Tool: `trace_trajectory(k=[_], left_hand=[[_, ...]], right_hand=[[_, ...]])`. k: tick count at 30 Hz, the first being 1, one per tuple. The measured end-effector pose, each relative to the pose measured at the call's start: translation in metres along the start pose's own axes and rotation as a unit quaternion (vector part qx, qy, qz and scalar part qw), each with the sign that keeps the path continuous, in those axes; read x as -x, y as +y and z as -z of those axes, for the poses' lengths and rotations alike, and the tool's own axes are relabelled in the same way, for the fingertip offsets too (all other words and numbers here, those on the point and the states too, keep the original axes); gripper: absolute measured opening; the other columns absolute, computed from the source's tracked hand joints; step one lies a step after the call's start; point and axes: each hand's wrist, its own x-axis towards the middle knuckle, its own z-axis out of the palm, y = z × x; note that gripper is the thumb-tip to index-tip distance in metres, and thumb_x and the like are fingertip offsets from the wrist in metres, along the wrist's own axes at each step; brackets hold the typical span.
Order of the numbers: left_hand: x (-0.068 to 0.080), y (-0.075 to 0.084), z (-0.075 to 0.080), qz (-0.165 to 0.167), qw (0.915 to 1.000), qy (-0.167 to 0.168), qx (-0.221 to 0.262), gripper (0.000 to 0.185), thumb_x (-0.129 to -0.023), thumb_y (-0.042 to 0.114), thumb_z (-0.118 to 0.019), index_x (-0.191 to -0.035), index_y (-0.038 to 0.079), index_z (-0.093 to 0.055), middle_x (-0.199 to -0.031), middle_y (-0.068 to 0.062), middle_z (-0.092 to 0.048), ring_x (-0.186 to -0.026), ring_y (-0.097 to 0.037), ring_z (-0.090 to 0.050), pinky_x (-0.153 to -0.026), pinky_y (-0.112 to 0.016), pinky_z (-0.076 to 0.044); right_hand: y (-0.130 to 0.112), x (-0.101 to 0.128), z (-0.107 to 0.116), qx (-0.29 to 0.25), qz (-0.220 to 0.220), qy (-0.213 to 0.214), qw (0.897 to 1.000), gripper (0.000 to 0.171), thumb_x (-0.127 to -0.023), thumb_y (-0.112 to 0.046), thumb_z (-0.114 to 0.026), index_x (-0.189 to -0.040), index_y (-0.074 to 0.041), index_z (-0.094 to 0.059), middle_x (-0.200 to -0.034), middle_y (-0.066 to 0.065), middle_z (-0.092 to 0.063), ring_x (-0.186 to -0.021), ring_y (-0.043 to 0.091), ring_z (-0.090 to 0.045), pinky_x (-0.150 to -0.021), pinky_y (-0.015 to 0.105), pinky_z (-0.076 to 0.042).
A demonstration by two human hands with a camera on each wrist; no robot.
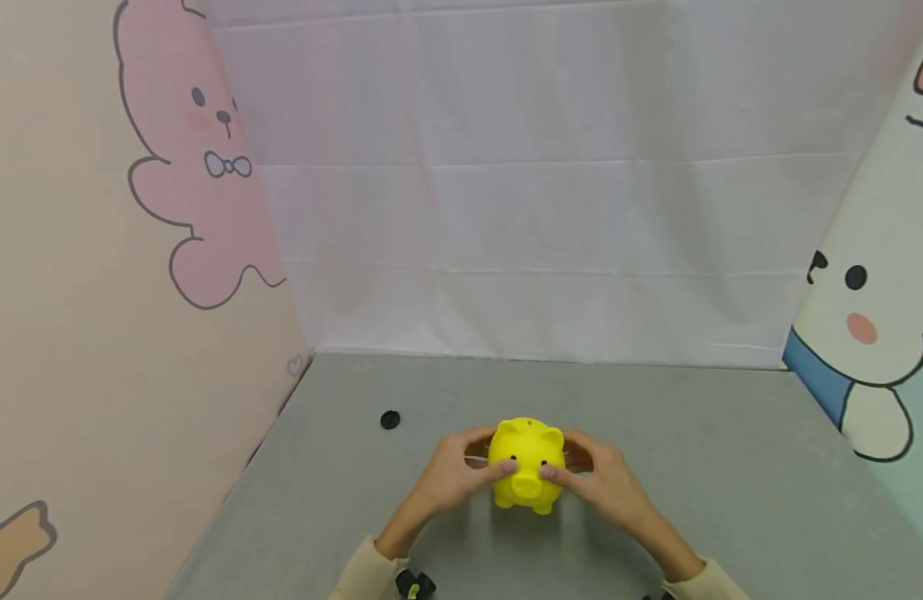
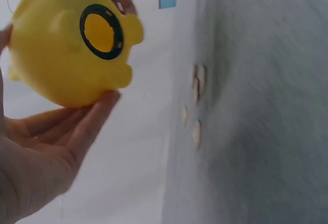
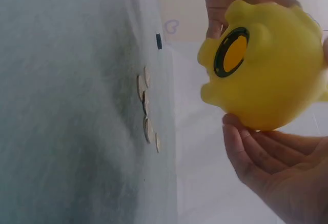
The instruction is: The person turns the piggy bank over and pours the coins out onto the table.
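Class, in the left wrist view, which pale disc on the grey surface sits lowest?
The bottom disc, nearest the picture's lower edge: the smaller-looking disc to its upper left and the clustered three all sit higher.

On the near left, a plain cream left sleeve (image 1: 366,573) ends at the wrist, beside a chunky black wrist device (image 1: 418,585) with a yellow-green mark (image 1: 413,591). The right sleeve (image 1: 704,582), near right, is cream too.
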Motion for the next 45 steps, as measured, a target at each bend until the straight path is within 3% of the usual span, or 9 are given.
trace_trajectory(k=[4, 9, 16, 21, 26, 31, 35, 39, 45], left_hand=[[-0.008, 0.008, -0.001, 0.071, 0.9968, -0.009, 0.035, 0.053, -0.096, 0.061, -0.068, -0.118, 0.014, -0.079, -0.109, -0.003, -0.081, -0.089, -0.016, -0.077, -0.077, -0.041, -0.067], [-0.014, 0.016, 0.0, 0.141, 0.9882, -0.014, 0.059, 0.066, -0.094, 0.069, -0.066, -0.086, 0.006, -0.081, -0.078, -0.008, -0.079, -0.071, -0.043, -0.077, -0.071, -0.055, -0.066], [-0.015, 0.018, 0.003, 0.14, 0.9872, -0.026, 0.071, 0.066, -0.094, 0.069, -0.066, -0.084, 0.005, -0.081, -0.075, -0.009, -0.079, -0.074, -0.05, -0.075, -0.072, -0.057, -0.065], [-0.012, 0.01, 0.007, 0.119, 0.9884, -0.051, 0.079, 0.059, -0.092, 0.06, -0.074, -0.115, 0.006, -0.079, -0.104, -0.009, -0.081, -0.09, -0.032, -0.078, -0.083, -0.05, -0.067], [-0.004, 0.001, 0.013, 0.095, 0.9919, -0.066, 0.054, 0.078, -0.083, 0.049, -0.089, -0.144, 0.011, -0.06, -0.138, -0.011, -0.069, -0.124, -0.026, -0.069, -0.101, -0.047, -0.062], [0.001, -0.005, 0.013, 0.039, 0.9934, -0.088, 0.062, 0.088, -0.077, 0.036, -0.096, -0.152, 0.017, -0.055, -0.153, -0.004, -0.06, -0.139, -0.026, -0.061, -0.109, -0.039, -0.058], [0.004, -0.006, 0.01, -0.004, 0.9958, -0.078, 0.046, 0.094, -0.073, 0.032, -0.099, -0.154, 0.021, -0.052, -0.158, 0.0, -0.055, -0.145, -0.023, -0.056, -0.111, -0.031, -0.055], [0.007, -0.005, 0.01, -0.057, 0.997, -0.051, 0.006, 0.105, -0.069, 0.029, -0.1, -0.158, 0.02, -0.046, -0.162, -0.001, -0.05, -0.149, -0.025, -0.052, -0.113, -0.028, -0.052], [0.005, -0.012, 0.008, -0.175, 0.9803, -0.002, -0.091, 0.113, -0.069, 0.027, -0.1, -0.162, 0.015, -0.038, -0.164, -0.005, -0.048, -0.147, -0.028, -0.054, -0.115, -0.033, -0.051]], right_hand=[[-0.006, -0.004, 0.001, -0.052, -0.088, -0.011, 0.995, 0.044, -0.103, -0.043, -0.066, -0.12, -0.004, -0.074, -0.107, 0.008, -0.078, -0.085, 0.014, -0.073, -0.074, 0.033, -0.066], [-0.009, -0.006, 0.004, -0.089, -0.126, -0.03, 0.988, 0.06, -0.108, -0.05, -0.053, -0.114, 0.006, -0.074, -0.091, 0.011, -0.077, -0.068, 0.023, -0.075, -0.068, 0.044, -0.067], [-0.012, -0.009, 0.009, -0.094, -0.124, -0.047, 0.987, 0.063, -0.109, -0.05, -0.052, -0.117, 0.009, -0.073, -0.09, 0.012, -0.078, -0.068, 0.024, -0.075, -0.069, 0.047, -0.067], [-0.008, -0.007, 0.01, -0.058, -0.085, -0.062, 0.993, 0.054, -0.104, -0.043, -0.065, -0.125, 0.006, -0.07, -0.11, 0.016, -0.078, -0.088, 0.021, -0.076, -0.077, 0.041, -0.067], [0.001, -0.002, 0.009, -0.032, -0.021, -0.069, 0.997, 0.063, -0.091, -0.034, -0.083, -0.137, 0.003, -0.064, -0.132, 0.021, -0.072, -0.107, 0.025, -0.076, -0.089, 0.04, -0.066], [0.009, 0.002, 0.005, -0.02, 0.05, -0.067, 0.996, 0.073, -0.082, -0.033, -0.092, -0.141, -0.003, -0.062, -0.137, 0.018, -0.07, -0.111, 0.02, -0.074, -0.092, 0.045, -0.065], [0.011, 0.002, 0.003, -0.008, 0.105, -0.049, 0.993, 0.084, -0.077, -0.032, -0.095, -0.146, -0.003, -0.058, -0.139, 0.016, -0.07, -0.117, 0.019, -0.072, -0.092, 0.045, -0.065], [0.01, 0.003, 0.002, 0.03, 0.175, -0.014, 0.984, 0.097, -0.071, -0.033, -0.098, -0.151, -0.004, -0.053, -0.144, 0.016, -0.066, -0.123, 0.018, -0.069, -0.093, 0.043, -0.065], [0.012, 0.002, -0.003, 0.123, 0.297, 0.062, 0.945, 0.114, -0.058, -0.022, -0.104, -0.155, -0.001, -0.048, -0.149, 0.02, -0.062, -0.118, 0.025, -0.072, -0.092, 0.035, -0.065]])
